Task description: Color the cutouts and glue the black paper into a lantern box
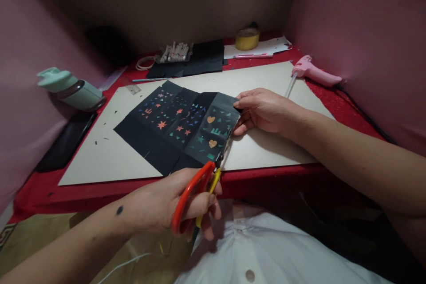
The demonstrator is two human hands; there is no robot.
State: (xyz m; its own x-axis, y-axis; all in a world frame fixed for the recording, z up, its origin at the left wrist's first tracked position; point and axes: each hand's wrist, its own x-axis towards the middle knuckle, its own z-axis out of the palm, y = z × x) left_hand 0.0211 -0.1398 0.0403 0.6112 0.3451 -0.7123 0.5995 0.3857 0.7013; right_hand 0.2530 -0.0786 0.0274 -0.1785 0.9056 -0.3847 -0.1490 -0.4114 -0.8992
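Taking the black sheet (181,129) as the clock's centre, it sits askew on a white board (88,162), which lies on a red cloth (40,197). The sheet is creased and covered with small coloured shapes: triangles, stars and two tan hearts. One orange shape on its upper left and one green shape on its right each read like a capital E.

At three o'clock the right hand (254,110) pinches the sheet's edge, thumb on top and fingers beneath. Near six o'clock the left hand (172,196) is curled around the handles of the scissors (183,199), one orange and one yellow; the blades point up along the sheet's edge at four o'clock, and how far they part cannot be told.

At ten o'clock a mint bottle (80,93) leans beyond the board, with a clear ruler (134,89) closer in. At twelve, white markers (177,52) lie on black paper (208,55), any lettering too small to read. A yellow tape roll (247,40) and a pink pen (253,56) sit at one o'clock, a pink glue gun (316,73) at two.
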